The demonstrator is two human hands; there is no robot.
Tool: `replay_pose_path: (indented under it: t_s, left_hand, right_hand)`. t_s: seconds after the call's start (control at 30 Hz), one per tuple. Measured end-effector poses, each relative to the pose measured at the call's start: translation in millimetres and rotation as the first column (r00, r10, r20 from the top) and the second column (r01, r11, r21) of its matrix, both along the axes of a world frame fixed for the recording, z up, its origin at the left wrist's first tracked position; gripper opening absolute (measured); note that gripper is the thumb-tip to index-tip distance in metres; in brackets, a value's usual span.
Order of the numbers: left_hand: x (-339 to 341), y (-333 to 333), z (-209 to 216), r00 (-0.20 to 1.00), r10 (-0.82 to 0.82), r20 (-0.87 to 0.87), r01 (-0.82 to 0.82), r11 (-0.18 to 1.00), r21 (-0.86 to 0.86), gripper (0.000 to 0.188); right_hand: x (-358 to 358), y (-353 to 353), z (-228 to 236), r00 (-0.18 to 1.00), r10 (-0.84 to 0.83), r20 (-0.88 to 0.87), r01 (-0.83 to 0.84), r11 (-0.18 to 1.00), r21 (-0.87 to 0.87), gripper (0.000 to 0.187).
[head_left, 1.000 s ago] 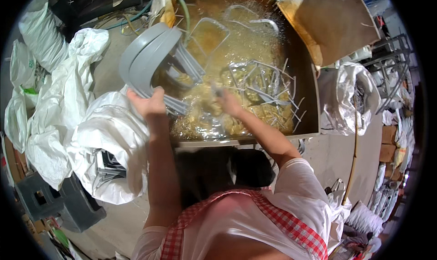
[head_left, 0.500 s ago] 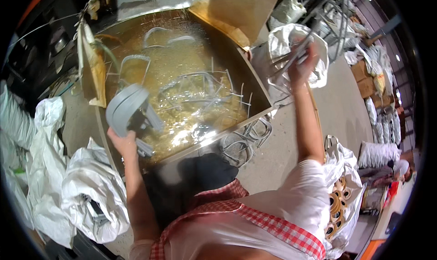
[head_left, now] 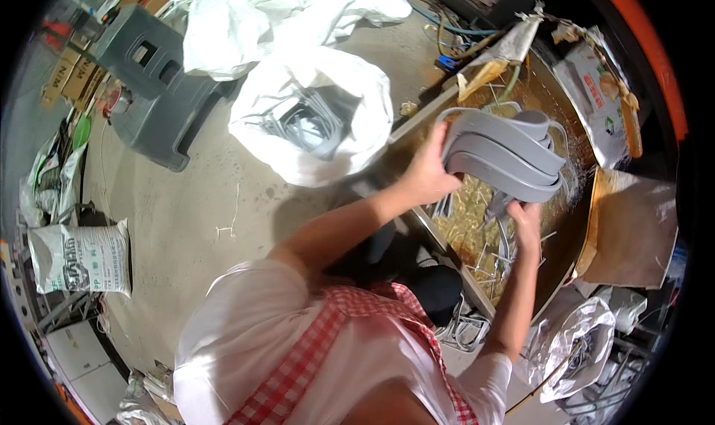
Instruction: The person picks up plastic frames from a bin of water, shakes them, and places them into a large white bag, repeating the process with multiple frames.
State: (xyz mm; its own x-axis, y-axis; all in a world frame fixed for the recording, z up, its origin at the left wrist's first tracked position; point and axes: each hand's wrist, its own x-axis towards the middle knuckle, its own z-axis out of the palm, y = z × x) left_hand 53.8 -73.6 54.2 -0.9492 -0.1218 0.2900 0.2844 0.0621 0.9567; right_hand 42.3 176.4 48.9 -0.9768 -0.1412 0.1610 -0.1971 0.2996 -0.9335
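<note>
My left hand (head_left: 432,170) is closed on one end of a stack of curved grey plastic strips (head_left: 499,151), nested into each other like U-shaped bands. At the lower end of the stack my right hand (head_left: 526,220) has its fingers closed round the ends of the strips; the fingertips are partly hidden. The stack is above a trough (head_left: 474,289) of yellowish water, in which thin grey pieces and sprues lie. To the left of the trough, an open white sack (head_left: 253,120) holds more curved grey pieces (head_left: 319,126).
A dark grey plastic step-shaped piece (head_left: 149,90) stands at the far left, beside white sacks (head_left: 290,16). Another white sack (head_left: 581,336) with grey scraps is at the lower right. A cardboard sheet (head_left: 633,228) borders the trough. A printed bag (head_left: 82,257) lies at left.
My view has swung left toward the open sack of grey pieces. My right hand has left the white sack on the right and come to the stack, which my left hand still holds.
</note>
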Motion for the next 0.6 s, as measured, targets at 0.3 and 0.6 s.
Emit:
replay_pose_path:
  t_s: [0.3, 0.6]
  left_hand:
    - [34.9, -218.6, 49.9, 0.952, 0.298, -0.072, -0.296, 0.954, 0.045, 0.071]
    - [3.0, -395.4, -74.9, 0.519, 0.653, 0.551, -0.555, 0.748, -0.364, 0.056]
  right_hand:
    - [-42.5, -296.6, 44.9, 0.985, 0.070, -0.157, -0.071, 0.997, -0.003, 0.049]
    - [-94.2, -389.0, -28.3, 0.926, 0.293, -0.236, -0.325, 0.939, -0.108, 0.051]
